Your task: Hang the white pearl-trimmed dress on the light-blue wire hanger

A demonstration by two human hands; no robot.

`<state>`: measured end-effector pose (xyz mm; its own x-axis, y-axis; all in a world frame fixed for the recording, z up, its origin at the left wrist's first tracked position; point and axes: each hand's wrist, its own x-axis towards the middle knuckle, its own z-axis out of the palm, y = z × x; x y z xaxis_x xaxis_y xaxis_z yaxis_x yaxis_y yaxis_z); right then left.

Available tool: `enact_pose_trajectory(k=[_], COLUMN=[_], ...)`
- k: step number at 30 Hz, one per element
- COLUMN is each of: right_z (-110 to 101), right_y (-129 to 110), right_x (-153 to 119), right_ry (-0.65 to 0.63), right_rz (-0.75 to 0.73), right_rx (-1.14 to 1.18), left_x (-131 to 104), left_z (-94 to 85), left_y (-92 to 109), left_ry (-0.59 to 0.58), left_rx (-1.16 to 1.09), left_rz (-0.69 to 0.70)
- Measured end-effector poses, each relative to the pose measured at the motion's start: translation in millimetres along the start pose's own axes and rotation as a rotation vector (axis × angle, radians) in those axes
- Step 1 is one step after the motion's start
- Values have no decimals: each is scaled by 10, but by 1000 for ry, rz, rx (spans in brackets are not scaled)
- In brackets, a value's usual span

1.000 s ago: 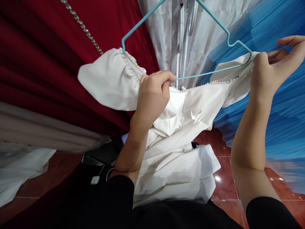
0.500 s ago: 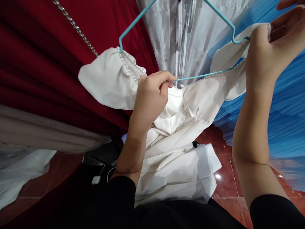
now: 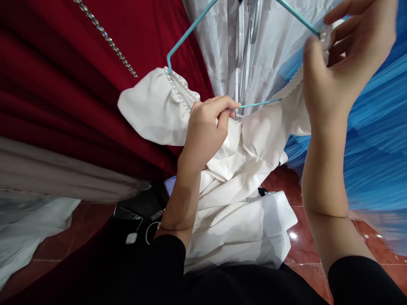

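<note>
A white dress (image 3: 263, 131) with pearl-beaded edges hangs from a light blue hanger (image 3: 187, 36). Its left sleeve end sits over the hanger's left shoulder, and the skirt spreads down across the lap. My left hand (image 3: 210, 123) is closed round the hanger's lower bar near the middle of the neckline. Up at the hanger's right corner, my right hand (image 3: 346, 59) pinches the beaded strap of the dress between thumb and fingers. The palm hides most of that sleeve and the hanger's end.
Red curtain (image 3: 152, 38) fills the left, with a rhinestone chain (image 3: 108, 38) before it. Blue tulle (image 3: 378, 148) hangs at right, and white fabric (image 3: 210, 46) with metal poles behind. Low left are a lit phone (image 3: 170, 184) and a white charger (image 3: 131, 238) on something black. Red tiles (image 3: 305, 241) cover the floor.
My right hand has moved left and slightly up, bringing the strap onto the hanger's right corner. My left hand keeps its hold, shifted slightly right with the hanger.
</note>
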<state>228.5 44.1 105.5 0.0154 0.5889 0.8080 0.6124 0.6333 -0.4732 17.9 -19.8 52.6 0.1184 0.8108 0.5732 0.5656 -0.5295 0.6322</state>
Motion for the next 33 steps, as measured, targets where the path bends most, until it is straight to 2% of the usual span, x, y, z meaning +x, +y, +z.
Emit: enact_pose_trajectory(k=[3, 7, 9, 11, 13, 17, 19, 21, 23, 24, 26, 29, 31, 33], right_z=[-44, -299, -380, -344, -187, 277, 472, 618, 718, 751, 786, 781, 774, 785], right_y=[-59, -382, -564, -658, -641, -471, -417, -387, -353, -328, -269, -197, -190, -209], right_x=[-188, -541, -670, -751, -799, -815, -784, -744, -715, -709, -712, -728, -736, -742], right_ry=[21, -116, -347, -659, -801, -583, -460, -252, -36, 28, 43, -60, -72, -82], right_rz=[-32, 170, 295, 364, 440, 739, 826, 822, 777, 762, 749, 721, 709, 704], right_rx=[47, 12, 110, 207, 324, 783, 987, 1057, 1031, 1011, 976, 854, 736, 637], left_x=[13, 9, 1, -6, -14, -44, -62, -77, -88, -94, -109, -133, -132, -95], left_z=[-31, -38, -16, 12, 33, 6, -36, -71, -82, -77, -57, -46, -78, -142], left_y=[-77, -127, -126, -115, -95, -34, -8, 4, 3, 1, 8, 44, 41, -45], left_ry=[38, 32, 16, 18, 31, 53, 46, 29, 9, -3, -31, -23, 136, 378], left_rx=[22, -17, -45, -64, -66, -27, -10, 15, 67, 100, 160, 172, 153, 172], left_rz=[15, 13, 14, 24, 37, 55, 65, 75, 81, 84, 95, 149, 215, 261])
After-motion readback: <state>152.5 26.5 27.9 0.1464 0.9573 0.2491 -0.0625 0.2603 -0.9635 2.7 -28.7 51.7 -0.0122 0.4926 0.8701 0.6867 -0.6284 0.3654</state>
